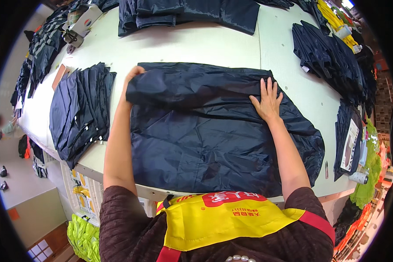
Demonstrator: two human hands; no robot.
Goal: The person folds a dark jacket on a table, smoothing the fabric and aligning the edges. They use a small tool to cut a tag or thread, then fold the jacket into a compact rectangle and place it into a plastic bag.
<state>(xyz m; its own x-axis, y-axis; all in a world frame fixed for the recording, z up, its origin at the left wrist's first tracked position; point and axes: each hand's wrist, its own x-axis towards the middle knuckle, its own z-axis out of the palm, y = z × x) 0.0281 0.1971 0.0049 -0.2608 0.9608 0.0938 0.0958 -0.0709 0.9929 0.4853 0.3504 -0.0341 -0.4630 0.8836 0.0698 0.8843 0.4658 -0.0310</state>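
My feed shows a white worktable (205, 48) over pale flr (30, 177), dark stacks (83, 105) L & R. Ctr, navy garment (174, 139) lies part-folded, long axis L–R, slanted end pointing R. L hand (134, 77) grasps its far L corner; R hand (269, 101) rests open, splayed, on its far R part.

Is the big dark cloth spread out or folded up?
Partly folded. The dark cloth lies spread on its near side, but its far part is doubled over, with the left hand at one end.
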